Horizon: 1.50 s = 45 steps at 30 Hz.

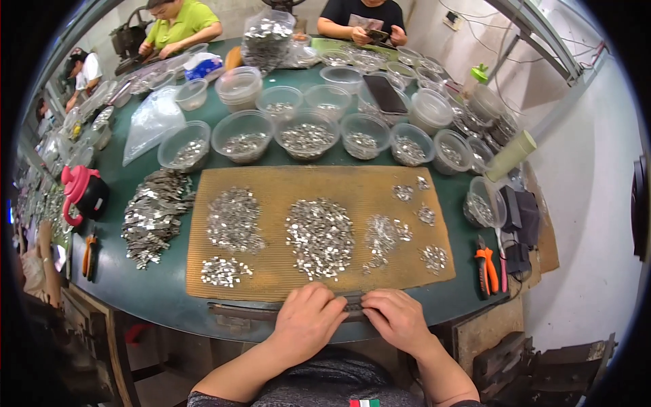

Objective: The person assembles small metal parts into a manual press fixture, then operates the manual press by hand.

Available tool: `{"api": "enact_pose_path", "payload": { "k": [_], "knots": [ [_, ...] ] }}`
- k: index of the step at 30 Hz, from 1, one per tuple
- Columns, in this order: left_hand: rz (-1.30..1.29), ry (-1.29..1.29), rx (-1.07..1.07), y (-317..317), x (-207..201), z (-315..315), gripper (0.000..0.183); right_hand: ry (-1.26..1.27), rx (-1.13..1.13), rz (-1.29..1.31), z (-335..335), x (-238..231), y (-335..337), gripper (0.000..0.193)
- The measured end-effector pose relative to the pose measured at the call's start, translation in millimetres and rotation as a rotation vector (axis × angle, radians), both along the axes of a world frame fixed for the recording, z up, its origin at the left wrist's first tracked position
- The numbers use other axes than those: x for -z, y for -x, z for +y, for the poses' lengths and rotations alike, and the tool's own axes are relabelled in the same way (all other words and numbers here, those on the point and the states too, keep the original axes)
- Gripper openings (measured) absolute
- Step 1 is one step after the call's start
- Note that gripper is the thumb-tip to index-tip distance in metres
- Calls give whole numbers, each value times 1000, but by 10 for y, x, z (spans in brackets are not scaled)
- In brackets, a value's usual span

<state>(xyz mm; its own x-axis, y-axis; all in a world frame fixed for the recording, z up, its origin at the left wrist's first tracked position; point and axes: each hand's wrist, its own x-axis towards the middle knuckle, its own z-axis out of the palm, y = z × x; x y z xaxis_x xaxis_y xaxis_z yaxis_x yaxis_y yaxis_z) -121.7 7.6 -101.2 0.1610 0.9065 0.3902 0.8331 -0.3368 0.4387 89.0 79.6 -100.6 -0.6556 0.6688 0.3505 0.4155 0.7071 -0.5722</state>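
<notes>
Both my hands are at the near edge of the table, low over a long dark metal bar (239,313). Curled fingers of my left hand (306,319) press together at the bar, thumb beside them. Close by on the right, my right hand (397,319) bends its fingers and thumb onto the bar's other end. Whatever small piece lies between the fingertips is too hidden to name. Beyond them lies a brown ribbed mat (369,182) with a large middle heap of small shiny metal pieces (319,237), another heap (234,220) left of it and smaller clusters (381,237) at right.
Overlapping metal strips (154,216) lie left of the mat, near a pink-lidded mug (87,193) and orange-handled pliers (89,256). More pliers (485,270) lie at right. Clear plastic bowls (306,132) of metal pieces line the back, with a phone (384,93). Several people work beyond.
</notes>
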Motion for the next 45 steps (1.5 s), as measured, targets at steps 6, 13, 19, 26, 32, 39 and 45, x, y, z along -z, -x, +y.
{"api": "enact_pose_path", "payload": {
  "k": [6, 13, 19, 26, 32, 39, 45],
  "knots": [
    [-193, -59, 65, 302, -148, -385, 27, 84, 47, 1, -167, -278, 56, 13],
    [-138, -191, -266, 1064, -151, -945, 18, -20, -206, 41, -188, -491, 778, 14],
    [-163, -183, -412, 1482, -137, -1091, 17, -44, -397, -20, -127, -426, 1683, 13],
    [-137, -169, -447, 1681, -117, -1013, 15, -117, -344, -258, -128, -225, 2275, 10],
    [65, -147, -380, 1800, -51, -946, 14, -266, -382, -255, -168, -139, 2393, 8],
    [255, 12, -245, 1797, -194, -884, 11, -100, -382, -239, -75, -169, 2270, 9],
    [204, 12, -252, 1671, -87, -796, 10, -91, -338, -151, -80, -396, 1779, 11]
  ]
}}
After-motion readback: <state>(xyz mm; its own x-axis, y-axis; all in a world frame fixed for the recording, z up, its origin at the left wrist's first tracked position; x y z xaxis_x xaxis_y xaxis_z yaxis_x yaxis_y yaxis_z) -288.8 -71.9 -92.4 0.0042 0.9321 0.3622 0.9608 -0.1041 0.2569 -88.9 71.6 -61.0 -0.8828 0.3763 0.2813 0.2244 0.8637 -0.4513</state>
